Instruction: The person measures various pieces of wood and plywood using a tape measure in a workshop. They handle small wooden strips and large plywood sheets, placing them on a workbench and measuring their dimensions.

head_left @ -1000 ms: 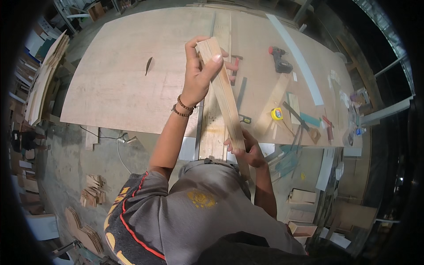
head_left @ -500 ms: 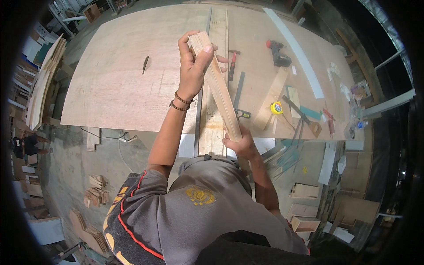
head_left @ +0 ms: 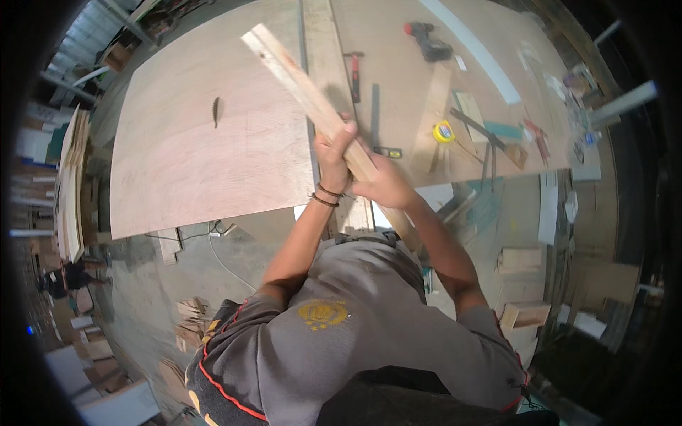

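In the head view, the pale, grooved wooden strip (head_left: 302, 84) slants over the middle of the table (head_left: 177, 170), its upper end pointing toward the far left corner and its lower part crossing the near edge beside the person's waist; the left hand (head_left: 332, 157) has its grip closed around the strip, thumb across the top, with dark bracelets (head_left: 326, 198) at the wrist; the right hand (head_left: 387, 184), slightly blurred, lies just below it and grips the strip as well, most of its fingers hidden from sight.

Under the hands a long board (head_left: 327, 67) runs from the far edge to the near edge, with a narrow metal strip (head_left: 304, 64) along its left side; farther toward the left edge lies a dark, leaf-shaped piece (head_left: 216, 112); just right of the board lie a red-handled hammer (head_left: 355, 77) and a dark flat blade (head_left: 375, 106), with a black and yellow-green level (head_left: 388, 152) at the blade's near end.

Toward the far right corner lie a red and black drill (head_left: 428, 44) and a long white strip (head_left: 476, 53); nearer the near edge, on the right, are a yellow tape measure (head_left: 443, 132), a handsaw with a wooden handle (head_left: 516, 154), a teal strip (head_left: 503, 130) and red-handled pliers (head_left: 538, 138).
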Demonstrator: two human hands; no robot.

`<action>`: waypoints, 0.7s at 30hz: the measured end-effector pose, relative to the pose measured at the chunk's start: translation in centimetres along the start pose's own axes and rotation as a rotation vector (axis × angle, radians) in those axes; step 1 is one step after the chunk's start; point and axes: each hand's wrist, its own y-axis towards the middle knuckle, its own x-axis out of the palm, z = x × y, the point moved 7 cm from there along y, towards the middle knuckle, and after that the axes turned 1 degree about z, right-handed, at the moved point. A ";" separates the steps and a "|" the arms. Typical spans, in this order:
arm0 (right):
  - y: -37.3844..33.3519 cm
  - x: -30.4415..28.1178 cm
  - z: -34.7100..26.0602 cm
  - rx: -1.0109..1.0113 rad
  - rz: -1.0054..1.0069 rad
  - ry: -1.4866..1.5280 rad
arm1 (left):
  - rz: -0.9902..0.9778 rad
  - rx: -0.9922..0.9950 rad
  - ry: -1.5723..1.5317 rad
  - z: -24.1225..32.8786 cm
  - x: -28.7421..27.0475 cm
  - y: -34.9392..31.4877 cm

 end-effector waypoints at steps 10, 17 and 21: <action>2.7 -4.4 3.3 0.193 -0.118 0.020 | 0.260 -0.078 -0.255 0.8 -6.0 3.8; 3.2 -25.3 18.2 0.540 0.587 -1.165 | 0.300 -0.079 -0.227 2.3 -8.3 4.9; 4.3 -25.5 19.3 0.449 0.468 -1.108 | 0.276 -0.081 -0.239 2.1 -6.9 4.9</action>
